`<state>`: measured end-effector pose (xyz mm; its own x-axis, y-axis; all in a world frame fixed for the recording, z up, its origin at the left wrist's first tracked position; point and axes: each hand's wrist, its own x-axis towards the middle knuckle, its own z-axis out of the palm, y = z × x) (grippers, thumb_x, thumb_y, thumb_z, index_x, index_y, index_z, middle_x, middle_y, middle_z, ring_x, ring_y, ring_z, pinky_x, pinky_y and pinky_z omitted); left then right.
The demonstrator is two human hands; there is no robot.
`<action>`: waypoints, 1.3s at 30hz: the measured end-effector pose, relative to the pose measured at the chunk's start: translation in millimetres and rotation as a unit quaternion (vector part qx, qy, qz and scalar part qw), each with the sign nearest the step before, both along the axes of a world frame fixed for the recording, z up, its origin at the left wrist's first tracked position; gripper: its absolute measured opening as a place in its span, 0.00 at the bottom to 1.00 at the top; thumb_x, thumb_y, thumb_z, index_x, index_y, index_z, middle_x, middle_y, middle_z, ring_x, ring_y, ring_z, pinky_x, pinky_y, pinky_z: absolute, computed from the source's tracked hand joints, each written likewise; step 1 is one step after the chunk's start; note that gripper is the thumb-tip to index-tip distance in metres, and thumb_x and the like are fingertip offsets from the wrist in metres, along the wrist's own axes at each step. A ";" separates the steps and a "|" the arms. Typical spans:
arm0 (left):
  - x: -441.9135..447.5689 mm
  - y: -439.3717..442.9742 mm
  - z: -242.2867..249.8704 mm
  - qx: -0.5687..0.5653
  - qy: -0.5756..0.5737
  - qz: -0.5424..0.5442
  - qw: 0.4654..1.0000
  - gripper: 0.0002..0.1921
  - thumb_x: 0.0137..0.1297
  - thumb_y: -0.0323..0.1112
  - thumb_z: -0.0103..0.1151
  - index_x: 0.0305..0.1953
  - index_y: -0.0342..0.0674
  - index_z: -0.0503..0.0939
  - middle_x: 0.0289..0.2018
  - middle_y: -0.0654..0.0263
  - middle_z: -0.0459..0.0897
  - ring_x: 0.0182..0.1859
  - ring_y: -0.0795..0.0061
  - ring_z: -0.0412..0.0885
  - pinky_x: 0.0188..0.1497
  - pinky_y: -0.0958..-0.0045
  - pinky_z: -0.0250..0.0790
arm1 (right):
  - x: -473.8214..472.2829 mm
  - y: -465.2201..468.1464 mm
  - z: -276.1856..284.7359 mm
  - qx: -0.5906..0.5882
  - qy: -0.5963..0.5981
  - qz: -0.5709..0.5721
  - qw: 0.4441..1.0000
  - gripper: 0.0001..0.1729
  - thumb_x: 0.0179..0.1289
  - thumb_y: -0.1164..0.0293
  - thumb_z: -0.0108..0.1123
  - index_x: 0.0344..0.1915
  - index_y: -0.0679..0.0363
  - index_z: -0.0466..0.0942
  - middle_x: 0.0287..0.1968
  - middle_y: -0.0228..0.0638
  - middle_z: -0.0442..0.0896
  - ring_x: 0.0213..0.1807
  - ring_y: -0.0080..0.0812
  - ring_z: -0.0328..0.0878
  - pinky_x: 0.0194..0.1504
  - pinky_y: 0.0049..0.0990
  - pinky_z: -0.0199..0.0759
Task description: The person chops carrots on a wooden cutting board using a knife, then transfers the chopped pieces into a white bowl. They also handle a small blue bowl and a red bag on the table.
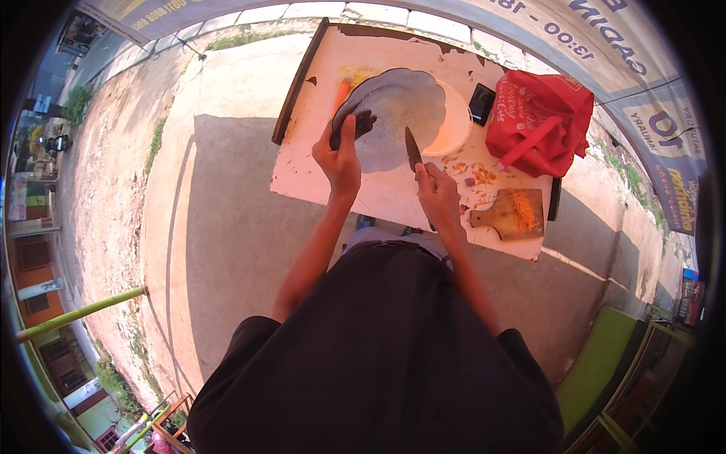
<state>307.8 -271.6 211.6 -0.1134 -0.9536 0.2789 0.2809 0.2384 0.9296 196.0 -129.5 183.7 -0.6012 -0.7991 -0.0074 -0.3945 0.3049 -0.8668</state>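
Note:
My left hand (342, 153) grips the near left rim of a translucent plate with a scalloped edge (397, 108), thumb on its upper face. The plate is raised and tilted over the table. A knife (413, 148) is in my right hand (437, 190), its blade pointing away from me beside the plate's near right edge. Partly hidden behind the plate is a pale round basin (456, 122). Shredded orange carrot (523, 211) lies on a wooden cutting board (499, 217) at the table's near right. Orange peelings (479, 175) are scattered between board and basin.
The worn, pale table (306, 176) has a dark raised edge at its left. A red fabric bag (536, 125) stands at the right, with a black phone (482, 104) beside it. Something orange (343, 91) lies behind the plate. Printed banners (595, 40) hang beyond the table.

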 end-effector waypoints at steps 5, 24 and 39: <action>-7.6 -8.7 -13.5 0.020 0.031 -0.031 0.999 0.13 0.75 0.31 0.57 0.49 0.25 0.82 0.43 0.59 0.87 0.44 0.76 0.84 0.51 0.76 0.74 | 46.9 -7.5 -6.0 -0.028 -0.045 0.062 0.997 0.15 0.74 0.64 0.54 0.34 0.64 0.78 0.24 0.51 0.81 0.26 0.51 0.79 0.29 0.38 0.69; 20.2 -22.5 -13.4 0.215 -0.146 -0.221 0.940 0.20 0.75 0.36 0.53 0.57 0.24 0.76 0.46 0.47 0.85 0.37 0.61 0.89 0.39 0.70 0.81 | -62.4 14.0 17.8 0.083 0.214 0.004 0.973 0.16 0.74 0.59 0.53 0.36 0.58 0.80 0.18 0.45 0.78 0.23 0.49 0.80 0.27 0.43 0.68; 15.3 -13.8 -9.0 0.219 -0.156 -0.250 0.930 0.18 0.74 0.35 0.54 0.56 0.25 0.77 0.45 0.49 0.86 0.36 0.62 0.89 0.38 0.71 0.81 | -62.4 20.4 24.9 0.097 0.151 0.007 0.984 0.19 0.73 0.56 0.52 0.35 0.59 0.81 0.18 0.41 0.81 0.23 0.47 0.81 0.29 0.41 0.73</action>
<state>323.1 -285.3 202.6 -0.5830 -0.7748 -0.2445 -0.0441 -0.2703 0.9618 133.6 -109.1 208.6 -0.5879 -0.8088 0.0157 -0.6302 0.4457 -0.6358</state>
